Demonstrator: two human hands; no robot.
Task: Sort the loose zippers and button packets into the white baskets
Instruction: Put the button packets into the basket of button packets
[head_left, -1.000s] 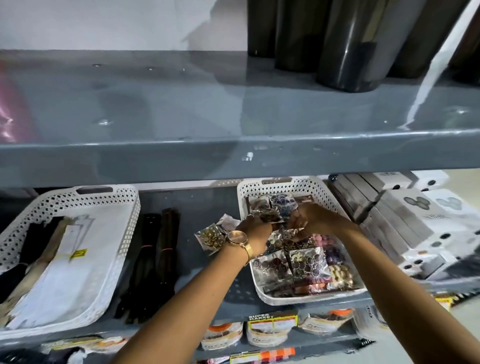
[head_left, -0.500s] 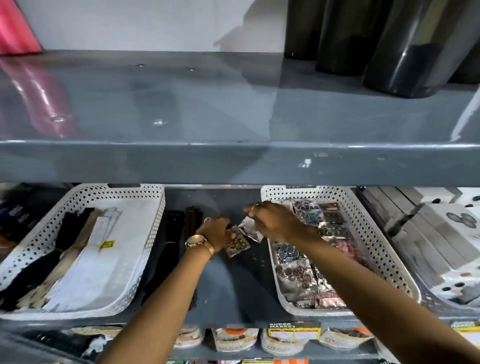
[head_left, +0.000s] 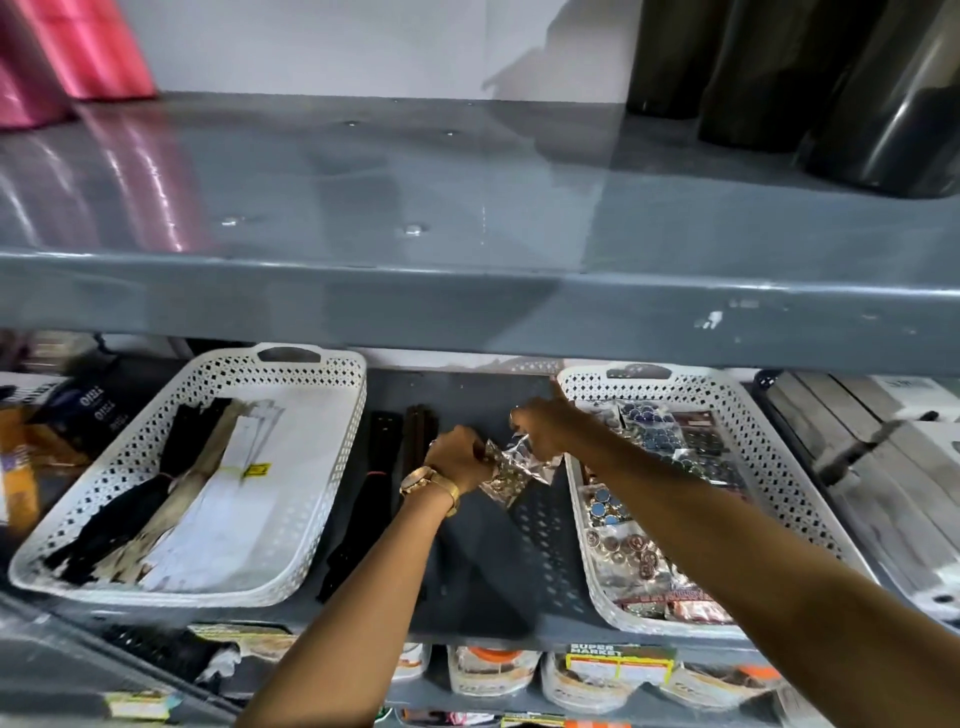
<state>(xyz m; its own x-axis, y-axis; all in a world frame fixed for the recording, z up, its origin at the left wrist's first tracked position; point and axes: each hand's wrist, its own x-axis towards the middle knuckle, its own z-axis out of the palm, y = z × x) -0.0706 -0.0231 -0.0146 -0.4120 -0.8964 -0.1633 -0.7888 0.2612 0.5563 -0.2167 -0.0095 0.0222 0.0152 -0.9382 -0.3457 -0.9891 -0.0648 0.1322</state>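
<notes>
At the bottom of the frame, packets on the lower shelf are showing a "SUPER MARKET" label (head_left: 595, 650). Mid-frame, your left hand (head_left: 457, 460) and right hand (head_left: 543, 428) are both pinching a clear button packet (head_left: 511, 470) over the gray shelf (head_left: 478, 571), its long axis running lower left to upper right. The left basket (head_left: 311, 519) is holding zippers (head_left: 171, 493) lying lengthwise; the right basket (head_left: 769, 467) is holding button packets (head_left: 623, 551).

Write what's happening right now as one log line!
left hand + right hand: holding button packets | over shelf gap | right basket: packets | left basket: zippers
</notes>
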